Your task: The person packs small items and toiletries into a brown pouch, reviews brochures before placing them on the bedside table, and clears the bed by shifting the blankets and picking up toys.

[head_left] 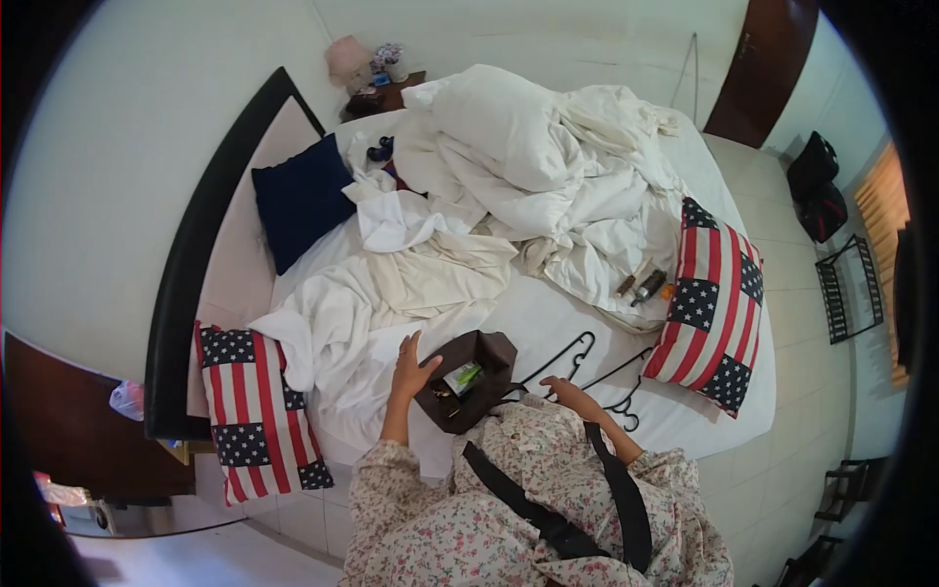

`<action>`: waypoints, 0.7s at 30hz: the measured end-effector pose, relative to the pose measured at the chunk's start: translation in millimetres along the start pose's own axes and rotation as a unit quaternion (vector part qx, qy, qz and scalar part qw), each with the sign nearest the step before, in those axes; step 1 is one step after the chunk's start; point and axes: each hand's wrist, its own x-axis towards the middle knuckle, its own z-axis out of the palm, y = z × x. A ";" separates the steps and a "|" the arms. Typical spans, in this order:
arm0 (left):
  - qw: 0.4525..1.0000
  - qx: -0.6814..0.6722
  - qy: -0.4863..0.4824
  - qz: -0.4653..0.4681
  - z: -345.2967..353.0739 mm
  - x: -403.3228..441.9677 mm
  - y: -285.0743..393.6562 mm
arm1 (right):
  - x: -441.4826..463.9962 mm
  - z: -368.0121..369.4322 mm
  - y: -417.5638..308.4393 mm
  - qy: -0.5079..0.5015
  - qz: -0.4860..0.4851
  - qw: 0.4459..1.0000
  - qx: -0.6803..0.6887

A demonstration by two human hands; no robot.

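Observation:
A dark brown fabric bag (496,354) lies at the bed's near edge, its mouth facing up. Inside it I can see a green and white packet (464,379) and some small items too tiny to name. My left hand (411,372) is at the bag's left side, fingers spread, thumb near the rim; whether it touches cannot be told. To the right of the bag, my right hand (572,394) has its fingers stretched out and holds nothing visible. Black clothes hangers (567,357) lie on the white sheet just beyond it.
A heap of white bedding (499,147) covers the far bed. Striped star-patterned pillows (709,303) lie at both sides, with a navy pillow (303,201) by the headboard (196,245). Small bottles (648,287) rest near the right pillow. Black bags (820,191) stand on the floor.

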 end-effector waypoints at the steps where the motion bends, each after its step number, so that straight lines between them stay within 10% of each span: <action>1: 1.000 -0.012 0.003 -0.015 11.1 7.9 10.7 | 0.4 1.2 2.7 -0.001 -0.003 1.000 -0.005; 7: 0.966 0.186 -0.121 -0.131 46.3 24.2 27.4 | -11.6 -0.6 34.2 0.058 -0.022 0.997 0.039; 14: 0.979 0.179 0.097 0.003 41.3 -27.3 38.4 | 3.0 -37.6 99.6 0.236 0.115 0.965 0.003; 21: 0.968 0.188 0.119 -0.115 29.7 -101.7 62.1 | 69.6 -175.9 215.9 0.484 0.159 0.854 -0.103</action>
